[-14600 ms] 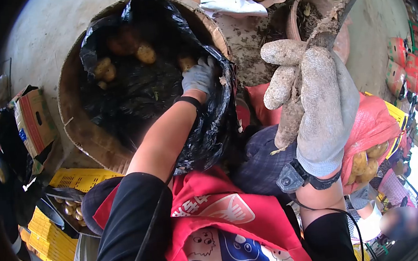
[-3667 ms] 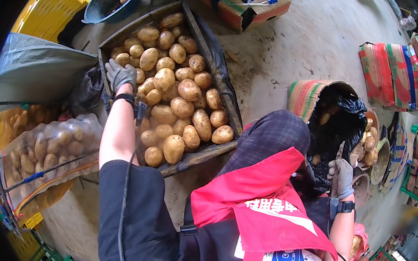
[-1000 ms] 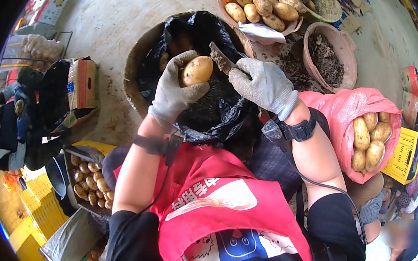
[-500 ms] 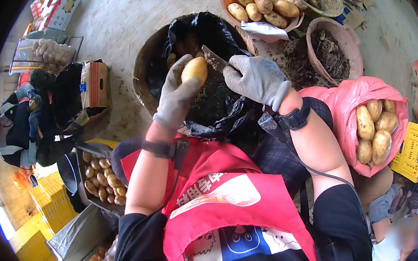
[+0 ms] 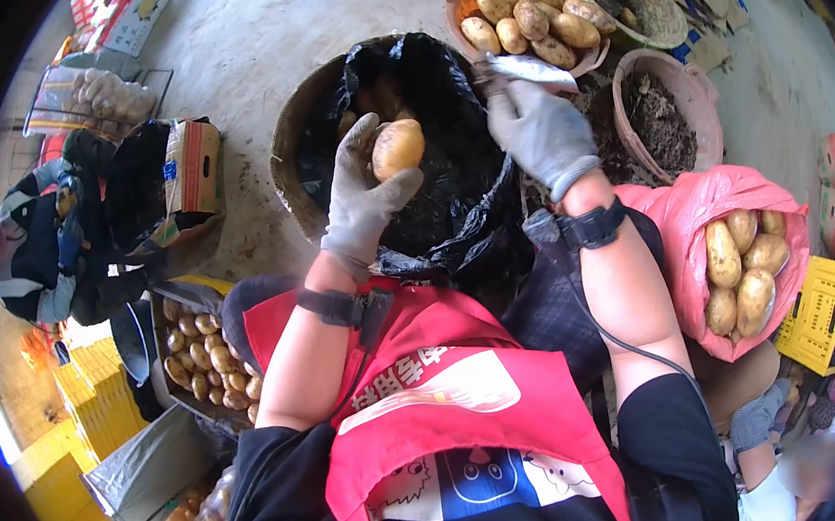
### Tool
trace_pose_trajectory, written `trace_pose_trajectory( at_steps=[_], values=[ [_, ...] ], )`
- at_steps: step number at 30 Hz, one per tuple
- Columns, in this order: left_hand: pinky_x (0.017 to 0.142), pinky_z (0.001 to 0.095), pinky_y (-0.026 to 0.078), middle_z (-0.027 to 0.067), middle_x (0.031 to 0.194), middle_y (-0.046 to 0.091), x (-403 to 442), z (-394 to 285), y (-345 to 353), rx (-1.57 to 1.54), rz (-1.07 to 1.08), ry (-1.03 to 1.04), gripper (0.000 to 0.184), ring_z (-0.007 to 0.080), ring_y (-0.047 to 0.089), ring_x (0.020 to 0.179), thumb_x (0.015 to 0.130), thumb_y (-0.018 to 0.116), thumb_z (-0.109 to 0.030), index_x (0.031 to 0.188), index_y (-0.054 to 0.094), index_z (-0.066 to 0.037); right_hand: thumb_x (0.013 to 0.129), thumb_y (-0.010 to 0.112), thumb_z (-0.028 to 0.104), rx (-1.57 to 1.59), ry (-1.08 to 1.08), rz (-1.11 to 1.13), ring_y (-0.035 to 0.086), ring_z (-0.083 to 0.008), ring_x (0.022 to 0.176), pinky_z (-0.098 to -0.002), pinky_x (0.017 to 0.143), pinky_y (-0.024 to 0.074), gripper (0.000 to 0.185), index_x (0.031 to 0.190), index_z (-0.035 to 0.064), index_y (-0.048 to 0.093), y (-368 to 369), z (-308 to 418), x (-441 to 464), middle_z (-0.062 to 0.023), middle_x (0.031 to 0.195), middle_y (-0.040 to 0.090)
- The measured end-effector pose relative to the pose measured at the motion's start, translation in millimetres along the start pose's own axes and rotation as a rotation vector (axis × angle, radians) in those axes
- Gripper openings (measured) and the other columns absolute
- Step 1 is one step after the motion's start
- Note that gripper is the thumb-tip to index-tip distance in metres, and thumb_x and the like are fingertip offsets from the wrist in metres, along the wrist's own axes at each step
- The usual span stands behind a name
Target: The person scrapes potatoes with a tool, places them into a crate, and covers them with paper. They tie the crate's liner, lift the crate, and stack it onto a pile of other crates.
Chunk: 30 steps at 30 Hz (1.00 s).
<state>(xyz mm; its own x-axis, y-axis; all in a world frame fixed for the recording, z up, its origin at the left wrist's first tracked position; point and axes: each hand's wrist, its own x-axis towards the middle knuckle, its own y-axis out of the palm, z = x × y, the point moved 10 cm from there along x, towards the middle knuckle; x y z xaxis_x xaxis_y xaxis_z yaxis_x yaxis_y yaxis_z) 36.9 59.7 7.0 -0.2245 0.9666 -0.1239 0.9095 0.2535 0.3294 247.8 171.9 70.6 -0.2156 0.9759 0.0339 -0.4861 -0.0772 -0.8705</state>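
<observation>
From where I stand, taking the wearer's lap as the middle of the dial and straight ahead as twelve, the left hand (image 5: 363,190), in a dusty grey knit glove, grips an oval, yellow-brown potato (image 5: 397,149), fingers curled round its left side and thumb beneath. That potato sits near twelve o'clock, above the round, brown-walled container (image 5: 286,122) lined with crumpled black plastic (image 5: 457,249). The right hand (image 5: 541,133), gloved alike, is at one o'clock, well apart from the potato; its fingers point away from the lap, too blurred for me to tell how tightly they close or on what. Just beyond them a white sheet (image 5: 532,71) lies against the orange-pink plastic basin (image 5: 454,6) of potatoes. At two o'clock stands a pink bucket (image 5: 626,130) of dark dirt, and at three a pink woven sack (image 5: 680,220), its mouth showing potatoes.
</observation>
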Motion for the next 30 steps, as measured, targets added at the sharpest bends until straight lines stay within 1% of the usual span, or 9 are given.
trace_pose_trajectory(
  at_steps=[2, 5, 13, 15, 16, 18, 19, 26, 30],
  values=[
    [0.107, 0.0346, 0.048, 0.0098, 0.138, 0.053, -14, -32, 6, 0.244, 0.031, 0.184, 0.088, 0.0224, 0.054, 0.127, 0.076, 0.082, 0.002, 0.151, 0.037, -0.006, 0.096, 0.051, 0.035, -0.102, 0.123, 0.148, 0.067, -0.0477, 0.095, -0.0544, 0.084, 0.0542, 0.036, 0.105, 0.0062, 0.07, -5, -25, 12, -0.0285, 0.091, 0.07],
    [0.112, 0.0366, 0.043, 0.0126, 0.141, 0.051, -36, -63, 5, 0.319, 0.017, 0.263, 0.095, 0.023, 0.052, 0.13, 0.072, 0.083, 0.004, 0.152, 0.033, -0.004, 0.091, 0.055, 0.029, -0.185, 0.189, 0.037, 0.065, -0.0464, 0.109, -0.0536, 0.094, 0.051, 0.038, 0.119, 0.0049, 0.065, 5, -64, 19, -0.0325, 0.116, 0.066],
    [0.114, 0.0403, 0.04, 0.0109, 0.14, 0.056, -132, -179, -65, 0.754, -0.055, 0.638, 0.071, 0.0238, 0.05, 0.134, 0.08, 0.084, -0.007, 0.143, 0.053, -0.007, 0.099, 0.05, 0.017, -0.046, -0.31, 0.023, 0.066, -0.0403, 0.108, -0.0436, 0.097, 0.0512, 0.033, 0.126, 0.0062, 0.067, 73, -44, 23, -0.0234, 0.118, 0.07],
    [0.107, 0.036, 0.046, 0.0081, 0.137, 0.057, -165, -179, -116, 0.191, -0.085, 0.37, 0.061, 0.0201, 0.055, 0.127, 0.09, 0.079, -0.018, 0.145, 0.054, -0.009, 0.102, 0.058, 0.028, 0.212, -0.366, 0.175, 0.067, -0.0296, 0.107, -0.0387, 0.098, 0.0502, 0.044, 0.133, -0.0018, 0.062, 92, -41, 20, -0.0157, 0.12, 0.072],
    [0.101, 0.0325, 0.051, 0.0063, 0.135, 0.058, -187, -191, -141, 0.181, -0.105, 0.401, 0.058, 0.0163, 0.056, 0.123, 0.096, 0.074, -0.022, 0.147, 0.05, -0.01, 0.102, 0.059, 0.033, 0.321, -0.371, 0.227, 0.066, -0.0264, 0.108, -0.0378, 0.099, 0.0495, 0.051, 0.137, -0.0036, 0.059, 95, -31, 14, -0.0126, 0.123, 0.071],
    [0.103, 0.0314, 0.048, 0.0044, 0.133, 0.059, -241, -193, -195, -0.096, -0.231, 0.3, 0.061, 0.0145, 0.055, 0.122, 0.098, 0.071, -0.029, 0.15, 0.046, -0.01, 0.101, 0.059, 0.025, 0.663, -0.067, 0.427, 0.069, -0.0192, 0.082, -0.0342, 0.072, 0.0596, 0.037, 0.123, -0.0034, 0.066, 153, -101, 35, -0.0118, 0.101, 0.072],
    [0.092, 0.0291, 0.052, 0.0032, 0.129, 0.061, -273, -196, -226, -0.018, -0.339, 0.313, 0.06, 0.0118, 0.057, 0.117, 0.101, 0.065, -0.035, 0.152, 0.043, -0.012, 0.098, 0.056, 0.017, 0.587, -0.133, 0.43, 0.066, -0.0151, 0.067, -0.0283, 0.058, 0.0575, 0.027, 0.113, -0.0029, 0.067, 157, -100, 36, -0.0098, 0.087, 0.068],
    [0.082, 0.0259, 0.057, 0.0054, 0.12, 0.067, -490, -202, -400, -0.416, -0.893, 0.502, 0.049, 0.0159, 0.066, 0.105, 0.098, 0.065, -0.04, 0.133, 0.059, -0.006, 0.098, 0.052, 0.026, 0.38, 0.164, 0.432, 0.059, -0.0139, 0.055, -0.0317, 0.045, 0.0464, 0.027, 0.119, 0.012, 0.062, 167, -83, 22, -0.0015, 0.082, 0.066],
    [0.074, 0.0249, 0.062, 0.0126, 0.114, 0.068, -597, -275, -485, -0.391, -0.95, 0.73, 0.05, 0.0171, 0.069, 0.087, 0.096, 0.068, -0.035, 0.13, 0.058, 0.001, 0.099, 0.054, 0.028, 0.312, 0.177, 0.438, 0.058, -0.0132, 0.054, -0.0285, 0.044, 0.0435, 0.027, 0.121, 0.0125, 0.062, 167, -30, 6, -0.0009, 0.082, 0.066]
  ],
)
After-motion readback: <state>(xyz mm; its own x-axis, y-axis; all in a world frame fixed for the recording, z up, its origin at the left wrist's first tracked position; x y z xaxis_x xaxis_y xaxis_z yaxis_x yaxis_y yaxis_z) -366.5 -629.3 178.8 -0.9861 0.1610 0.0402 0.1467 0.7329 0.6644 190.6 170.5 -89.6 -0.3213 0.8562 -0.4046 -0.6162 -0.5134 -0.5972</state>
